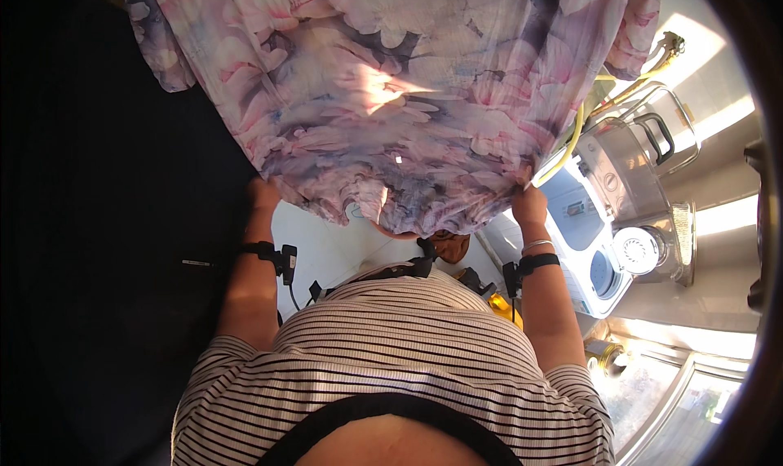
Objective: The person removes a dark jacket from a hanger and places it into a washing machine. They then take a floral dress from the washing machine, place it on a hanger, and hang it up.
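Note:
A floral garment [397,99] in pink and grey spreads across the upper middle of the head view, with a sleeve-like part at each side. My left hand [264,193] grips its lower left edge. At the lower right edge, my right hand [528,200] holds the same fabric. The gathered edge sags between the two hands, and the garment's top runs out of the picture. Fabric partly hides the fingers of both hands.
At right stands a twin-tub washing machine [572,206] with its lids up and a yellow hose [572,154] beside it. A yellow container [506,310] is near my right forearm. The far left is dark. A window frame [657,405] is at lower right.

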The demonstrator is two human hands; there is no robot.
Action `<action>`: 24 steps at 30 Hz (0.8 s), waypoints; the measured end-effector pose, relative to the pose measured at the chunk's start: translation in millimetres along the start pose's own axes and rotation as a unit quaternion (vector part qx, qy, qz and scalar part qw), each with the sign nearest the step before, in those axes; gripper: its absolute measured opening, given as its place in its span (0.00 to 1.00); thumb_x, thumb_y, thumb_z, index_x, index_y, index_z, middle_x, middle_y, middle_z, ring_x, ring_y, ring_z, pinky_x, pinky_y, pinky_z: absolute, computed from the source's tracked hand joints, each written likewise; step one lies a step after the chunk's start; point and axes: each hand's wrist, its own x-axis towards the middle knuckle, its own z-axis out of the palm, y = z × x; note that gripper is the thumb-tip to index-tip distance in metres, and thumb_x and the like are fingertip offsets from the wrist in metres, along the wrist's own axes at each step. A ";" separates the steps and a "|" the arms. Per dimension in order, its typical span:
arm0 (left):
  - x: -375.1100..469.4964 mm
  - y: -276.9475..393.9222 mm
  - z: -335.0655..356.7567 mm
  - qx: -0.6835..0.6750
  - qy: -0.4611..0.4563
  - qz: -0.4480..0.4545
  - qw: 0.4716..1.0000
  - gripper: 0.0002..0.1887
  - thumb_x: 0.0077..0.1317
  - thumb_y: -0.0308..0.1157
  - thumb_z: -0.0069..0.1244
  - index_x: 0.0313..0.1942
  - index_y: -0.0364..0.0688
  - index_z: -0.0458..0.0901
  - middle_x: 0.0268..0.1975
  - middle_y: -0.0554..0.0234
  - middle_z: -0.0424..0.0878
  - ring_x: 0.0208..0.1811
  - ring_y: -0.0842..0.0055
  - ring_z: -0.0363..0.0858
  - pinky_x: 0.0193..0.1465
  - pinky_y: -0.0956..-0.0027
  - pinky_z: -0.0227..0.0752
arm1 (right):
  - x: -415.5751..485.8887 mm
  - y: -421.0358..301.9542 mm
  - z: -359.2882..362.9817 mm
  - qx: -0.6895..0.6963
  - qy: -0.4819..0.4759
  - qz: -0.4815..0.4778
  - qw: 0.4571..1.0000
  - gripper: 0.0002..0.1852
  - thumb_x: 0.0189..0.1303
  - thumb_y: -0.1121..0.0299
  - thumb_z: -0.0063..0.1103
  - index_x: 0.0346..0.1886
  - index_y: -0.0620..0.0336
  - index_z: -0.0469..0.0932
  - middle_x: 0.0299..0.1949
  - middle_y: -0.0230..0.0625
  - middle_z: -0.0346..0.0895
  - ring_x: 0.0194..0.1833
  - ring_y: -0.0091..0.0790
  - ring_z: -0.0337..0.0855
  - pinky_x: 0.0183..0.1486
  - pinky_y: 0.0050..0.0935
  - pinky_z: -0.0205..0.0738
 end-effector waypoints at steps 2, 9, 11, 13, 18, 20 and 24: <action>7.6 -18.9 -6.8 -0.180 0.020 -0.025 0.983 0.16 0.65 0.34 0.57 0.33 0.24 0.80 0.25 0.45 0.85 0.22 0.61 0.86 0.21 0.60 0.78 | -0.6 11.4 -7.7 -0.023 0.047 -0.036 0.998 0.14 0.67 0.59 0.49 0.44 0.56 0.80 0.39 0.52 0.83 0.45 0.60 0.81 0.46 0.55 0.74; 3.0 -19.1 -21.2 -0.283 -0.001 -0.055 0.957 0.13 0.66 0.34 0.55 0.41 0.31 0.82 0.24 0.56 0.84 0.15 0.70 0.81 0.15 0.67 0.73 | 3.4 37.0 0.3 0.079 0.045 -0.064 0.994 0.15 0.67 0.60 0.52 0.39 0.64 0.79 0.37 0.53 0.82 0.42 0.53 0.83 0.42 0.49 0.73; -9.3 -11.1 -26.0 -0.378 -0.037 -0.064 0.923 0.13 0.66 0.35 0.55 0.44 0.34 0.81 0.27 0.59 0.84 0.19 0.70 0.82 0.19 0.67 0.75 | 1.6 41.2 6.7 0.180 0.014 -0.031 0.983 0.15 0.67 0.62 0.52 0.43 0.66 0.79 0.37 0.48 0.83 0.42 0.46 0.83 0.43 0.43 0.73; -22.7 -3.0 -27.8 -0.473 -0.075 -0.093 0.873 0.13 0.66 0.35 0.56 0.47 0.37 0.80 0.30 0.61 0.84 0.23 0.69 0.83 0.25 0.67 0.78 | -2.0 41.6 15.4 0.305 -0.019 0.043 0.951 0.16 0.67 0.64 0.53 0.49 0.66 0.79 0.39 0.43 0.83 0.42 0.36 0.83 0.45 0.36 0.74; -46.4 1.6 14.2 -0.454 -0.254 -0.102 0.848 0.31 0.54 0.32 0.64 0.59 0.47 0.71 0.40 0.62 0.84 0.32 0.69 0.86 0.33 0.60 0.78 | -24.0 31.6 52.2 0.258 -0.096 -0.096 0.957 0.30 0.58 0.63 0.65 0.63 0.61 0.71 0.51 0.49 0.81 0.53 0.45 0.82 0.56 0.39 0.73; -47.2 -10.4 51.7 -0.375 -0.245 -0.056 0.892 0.32 0.52 0.36 0.66 0.58 0.45 0.75 0.41 0.60 0.85 0.29 0.67 0.86 0.27 0.64 0.78 | -28.7 33.1 59.6 0.085 -0.112 -0.064 0.988 0.27 0.60 0.54 0.63 0.57 0.62 0.76 0.48 0.59 0.81 0.54 0.59 0.79 0.55 0.49 0.73; -10.8 -62.8 100.2 -0.169 -0.093 -0.059 0.979 0.22 0.60 0.41 0.59 0.52 0.41 0.78 0.39 0.56 0.85 0.25 0.70 0.84 0.25 0.68 0.78 | -22.7 47.6 56.7 -0.030 -0.096 0.108 0.989 0.26 0.64 0.46 0.53 0.44 0.63 0.83 0.44 0.57 0.83 0.50 0.60 0.81 0.53 0.52 0.74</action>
